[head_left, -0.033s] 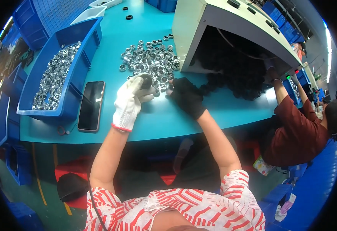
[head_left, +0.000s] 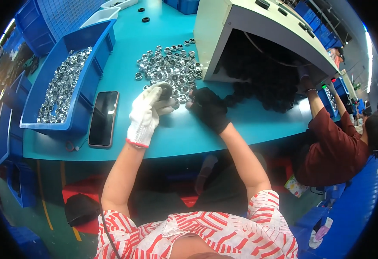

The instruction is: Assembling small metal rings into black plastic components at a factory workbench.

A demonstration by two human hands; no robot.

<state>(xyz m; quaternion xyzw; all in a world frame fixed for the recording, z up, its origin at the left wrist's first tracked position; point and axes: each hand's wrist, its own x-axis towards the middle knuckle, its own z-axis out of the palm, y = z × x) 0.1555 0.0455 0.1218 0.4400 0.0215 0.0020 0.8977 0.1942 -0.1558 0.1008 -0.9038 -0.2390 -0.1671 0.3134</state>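
My left hand (head_left: pixel 148 108), in a white knit glove with a red cuff, is closed on a black round ring-like part (head_left: pixel 165 91). My right hand (head_left: pixel 209 108) wears a black glove with bare fingertips. Its fingers are bent together at the near right edge of a pile of small silver metal parts with dark centres (head_left: pixel 169 64). Whatever they pinch is too small to make out. To the right of that hand, a heap of black round parts (head_left: pixel 266 88) spills from the opening of a cream-coloured machine housing (head_left: pixel 212 39).
A blue bin (head_left: pixel 74 116) of silver parts stands left on the turquoise table (head_left: pixel 167 142), with a phone (head_left: pixel 104 118) beside it. Two black rings (head_left: pixel 146 20) lie farther back. On the right, a co-worker's arm in a maroon sleeve (head_left: pixel 327 134) reaches toward the black heap.
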